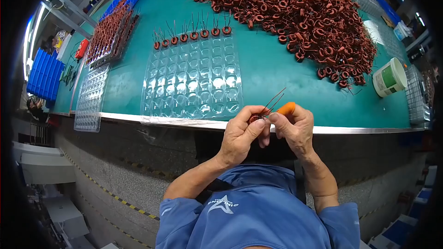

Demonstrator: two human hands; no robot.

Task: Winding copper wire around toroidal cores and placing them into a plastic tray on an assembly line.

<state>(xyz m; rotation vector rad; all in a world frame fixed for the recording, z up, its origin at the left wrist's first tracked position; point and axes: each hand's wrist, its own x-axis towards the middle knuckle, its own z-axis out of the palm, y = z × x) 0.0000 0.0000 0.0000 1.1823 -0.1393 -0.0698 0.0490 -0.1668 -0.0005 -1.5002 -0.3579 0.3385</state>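
Just below the bench's metal edge, both hands meet on one small copper-wound ring coil point(255, 118): the left hand point(241, 134) pinches it between thumb and fingers, and the right hand point(294, 128), an orange rubber cot on its forefinger, grips its two thin stiff leads, which poke up and right. Beyond on the green mat point(272, 64) lies a clear dimpled plastic tray point(194, 80), eight coils along its far row, and a tangled reddish coil heap point(295, 14) beside a white tub point(390, 77).

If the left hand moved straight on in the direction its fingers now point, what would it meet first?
The left hand holds a small copper coil, fingers pointing right toward the right hand. It would most likely meet that hand's fingers first; they already nearly touch at the coil, though depth is unclear.
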